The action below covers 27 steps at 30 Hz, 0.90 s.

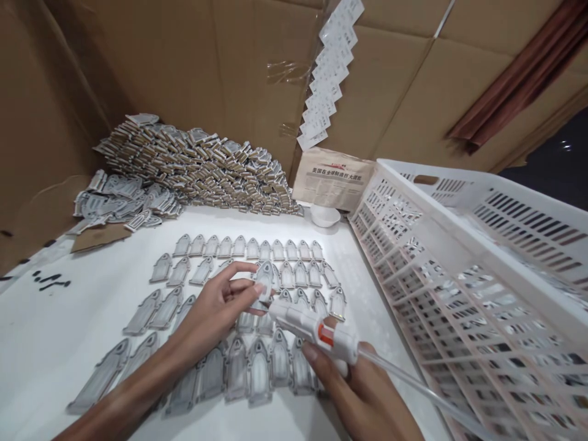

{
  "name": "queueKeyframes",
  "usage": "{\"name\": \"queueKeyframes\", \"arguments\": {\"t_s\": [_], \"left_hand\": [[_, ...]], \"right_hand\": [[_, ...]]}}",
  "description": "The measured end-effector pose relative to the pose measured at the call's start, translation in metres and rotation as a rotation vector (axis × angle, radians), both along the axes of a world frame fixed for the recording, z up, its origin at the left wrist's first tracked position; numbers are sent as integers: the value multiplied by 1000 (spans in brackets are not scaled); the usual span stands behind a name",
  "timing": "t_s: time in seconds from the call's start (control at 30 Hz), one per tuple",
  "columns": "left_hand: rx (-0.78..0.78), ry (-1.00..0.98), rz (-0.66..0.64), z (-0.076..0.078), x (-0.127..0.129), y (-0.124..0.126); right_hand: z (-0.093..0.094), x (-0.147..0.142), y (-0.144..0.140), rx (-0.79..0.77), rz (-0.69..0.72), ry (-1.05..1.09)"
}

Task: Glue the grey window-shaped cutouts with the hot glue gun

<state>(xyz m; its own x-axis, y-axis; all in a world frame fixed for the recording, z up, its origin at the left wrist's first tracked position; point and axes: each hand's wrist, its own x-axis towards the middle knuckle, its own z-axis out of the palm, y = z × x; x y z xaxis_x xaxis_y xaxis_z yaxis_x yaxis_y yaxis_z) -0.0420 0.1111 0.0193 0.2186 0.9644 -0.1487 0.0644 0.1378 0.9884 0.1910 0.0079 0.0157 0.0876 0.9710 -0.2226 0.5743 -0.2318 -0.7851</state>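
Note:
Between the thumb and fingers of my left hand [232, 297] is a small grey arched piece [265, 277], held upright above the table. My right hand [353, 386] is wrapped round a white hot glue gun [301, 321] with an orange part on its side and a clear glue stick [413, 381] coming out of its back. The gun's nozzle end is close to the lower edge of the held piece; whether they touch I cannot tell. Beneath both hands, rows of matching grey arched pieces [260, 370] lie on the white table [367, 306], partly hidden by my hands and forearm.
A tall stack of similar pieces [197, 165] leans against the cardboard wall [184, 55], with a looser heap [119, 199] at its left. A white plastic crate [413, 263] borders the right side. At the back are a small white bowl [325, 216] and a newspaper [331, 180].

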Motion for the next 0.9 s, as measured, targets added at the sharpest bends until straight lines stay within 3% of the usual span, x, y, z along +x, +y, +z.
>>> {"name": "queueKeyframes", "arguments": {"t_s": [0.1,0.23,0.37,0.47,0.57,0.73,0.9], "left_hand": [[5,-2,1,-1,0,-1],[11,-17,2,-3,-1,0],[16,5,18,-3,0,1],[14,21,18,-2,-1,0],[24,61,42,-2,0,-2],[107,180,56,-8,2,-6],[234,476,124,-14,-15,10]], "right_hand": [[-7,3,-1,91,3,-71],[-17,7,3,313,164,-175],[-16,3,7,444,186,-218],[-11,1,7,459,202,-203],[-10,1,6,387,305,-211],[-17,-1,1,418,427,-397],[-14,1,2,528,362,-486]]}}
